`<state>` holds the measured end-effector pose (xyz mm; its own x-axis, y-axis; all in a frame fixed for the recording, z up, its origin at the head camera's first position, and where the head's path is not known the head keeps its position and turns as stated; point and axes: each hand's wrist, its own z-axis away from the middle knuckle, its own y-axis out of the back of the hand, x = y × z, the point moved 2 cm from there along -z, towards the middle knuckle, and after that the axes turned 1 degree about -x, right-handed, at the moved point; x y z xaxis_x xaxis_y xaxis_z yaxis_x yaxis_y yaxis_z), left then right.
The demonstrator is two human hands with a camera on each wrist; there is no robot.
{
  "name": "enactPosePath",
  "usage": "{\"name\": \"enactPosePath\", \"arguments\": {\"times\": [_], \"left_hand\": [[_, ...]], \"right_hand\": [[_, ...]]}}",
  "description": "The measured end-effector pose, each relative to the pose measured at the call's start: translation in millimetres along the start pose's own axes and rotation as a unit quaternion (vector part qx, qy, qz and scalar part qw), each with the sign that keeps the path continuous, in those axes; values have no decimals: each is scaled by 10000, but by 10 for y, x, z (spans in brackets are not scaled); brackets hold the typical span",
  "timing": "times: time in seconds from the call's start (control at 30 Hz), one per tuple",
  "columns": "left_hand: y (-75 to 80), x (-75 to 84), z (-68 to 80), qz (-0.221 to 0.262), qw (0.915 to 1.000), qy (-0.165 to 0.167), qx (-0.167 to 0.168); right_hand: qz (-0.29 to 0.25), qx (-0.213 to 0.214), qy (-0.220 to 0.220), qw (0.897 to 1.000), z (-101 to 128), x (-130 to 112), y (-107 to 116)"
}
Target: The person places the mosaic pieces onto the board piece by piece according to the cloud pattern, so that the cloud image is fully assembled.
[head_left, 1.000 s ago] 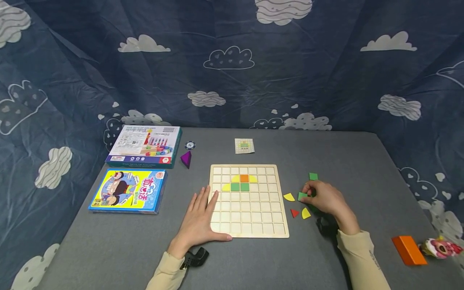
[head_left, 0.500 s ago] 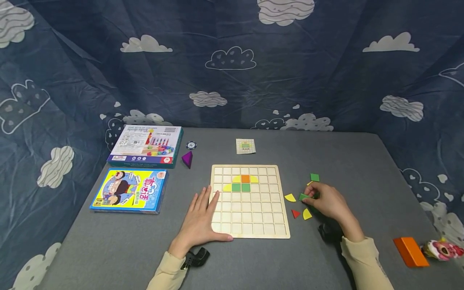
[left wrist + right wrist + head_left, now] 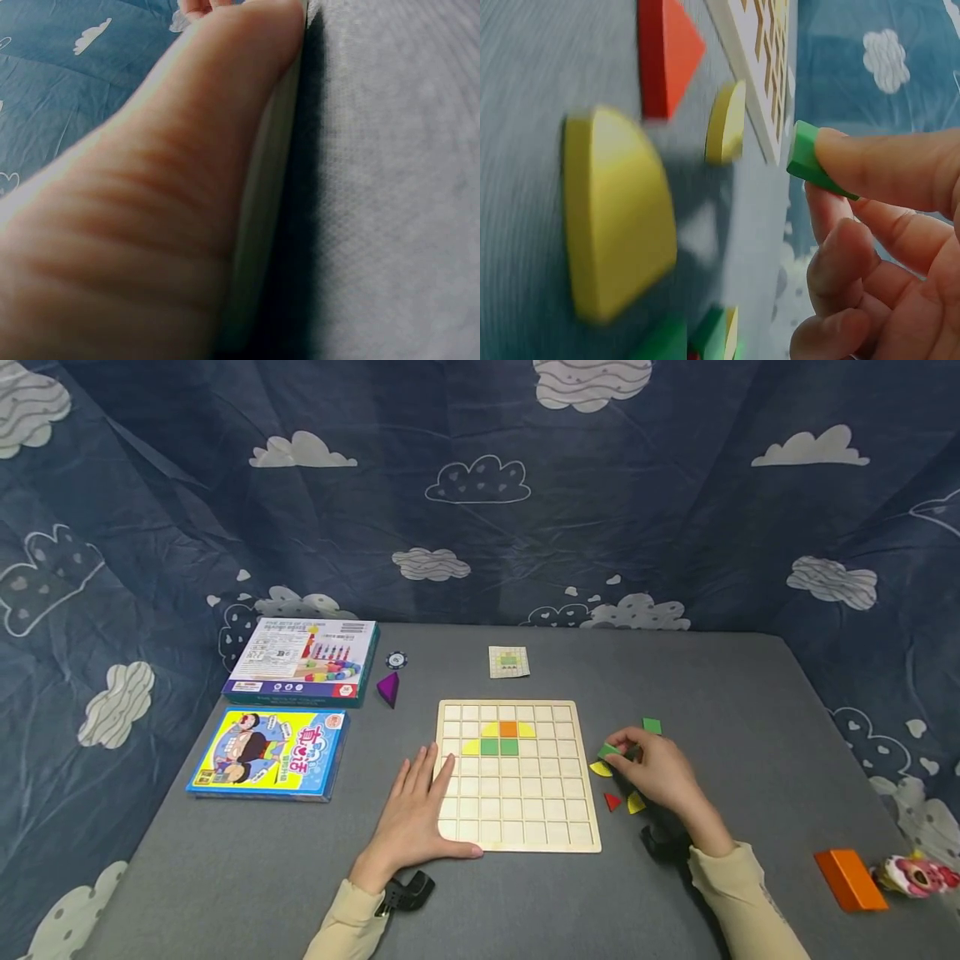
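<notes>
My right hand (image 3: pixel 654 768) pinches a green square tile (image 3: pixel 804 154) between thumb and fingers, lifted over the table just right of the wooden grid board (image 3: pixel 517 810). Spread flat, my left hand (image 3: pixel 408 818) rests along the board's lower left corner, thumb at the front edge. Set in the board's upper cells are an orange square (image 3: pixel 508 729), two green squares (image 3: pixel 498 747) side by side and several yellow quarter-round pieces (image 3: pixel 471 747). Under and near the right hand lie a yellow quarter-round (image 3: pixel 619 217), another yellow quarter-round (image 3: pixel 601 769) and a red triangle (image 3: pixel 612 802).
Behind the right hand lies another green square (image 3: pixel 652 726). A small pattern card (image 3: pixel 509 662) lies beyond the board. At left are two boxes, one white (image 3: pixel 300 660) and one blue-yellow (image 3: pixel 266 753), with a purple piece (image 3: pixel 387 689) nearby. An orange block (image 3: pixel 850 880) and a figurine (image 3: pixel 913 875) sit at right.
The right hand has raised the green square tile and carried it left toward the board. The left hand stays in place on the board's corner.
</notes>
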<state>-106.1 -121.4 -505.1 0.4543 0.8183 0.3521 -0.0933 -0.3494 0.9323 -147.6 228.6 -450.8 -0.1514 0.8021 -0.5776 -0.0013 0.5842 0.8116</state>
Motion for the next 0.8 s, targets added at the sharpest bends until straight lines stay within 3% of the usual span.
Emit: {"name": "enactPosePath", "arguments": {"times": [0.27,0.5,0.8], "left_hand": [[-8,2,4,31,9998,-95,158],[-14,14,2,93,10000,6,-3],[-14,9,-2,68,10000,27,38]], "right_hand": [[-322,-166,26,9993,-123,-233,-152],[-594,-340,183,9975,-236,-388,-306],[-726,-539,322,9954,-325,-541,-452]]}}
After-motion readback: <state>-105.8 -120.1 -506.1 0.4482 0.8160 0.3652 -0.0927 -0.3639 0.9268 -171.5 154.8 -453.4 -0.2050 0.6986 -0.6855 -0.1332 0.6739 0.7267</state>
